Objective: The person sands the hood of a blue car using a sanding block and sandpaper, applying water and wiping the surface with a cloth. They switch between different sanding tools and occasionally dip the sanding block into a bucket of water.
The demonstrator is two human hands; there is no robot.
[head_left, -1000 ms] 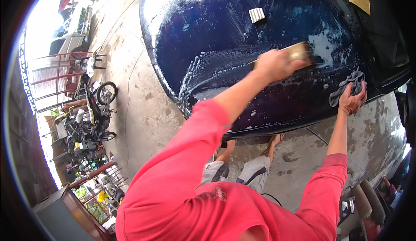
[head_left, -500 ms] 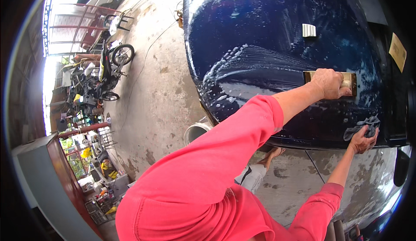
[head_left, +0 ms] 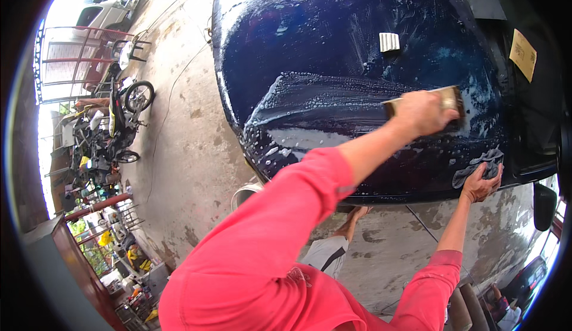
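A dark blue car hood (head_left: 333, 51) spreads out before me, wet and streaked with suds. My left hand (head_left: 424, 114) is closed over the top of a flat, brown-edged sanding block (head_left: 454, 100), which lies at a slant on the wet paint; motion blurs the fingers. Closer to me, by the hood's near right edge, my right hand (head_left: 481, 184) grips a crumpled grey cloth (head_left: 492, 158) resting on the paint. Beyond the left hand sits a small white ribbed pad (head_left: 389, 42).
A brown paper sheet (head_left: 523, 56) lies near the windshield. Below the hood's front corner stands a white bucket (head_left: 241, 195). A motorcycle (head_left: 119, 107) and a chair (head_left: 134, 50) occupy the concrete floor (head_left: 185, 146) to the left. A side mirror (head_left: 544, 207) juts out at right.
The sanding block has turned to a slant and shifted slightly farther across the hood. Suds streaks on its left have widened. My view has swung right; the right hand keeps its cloth.
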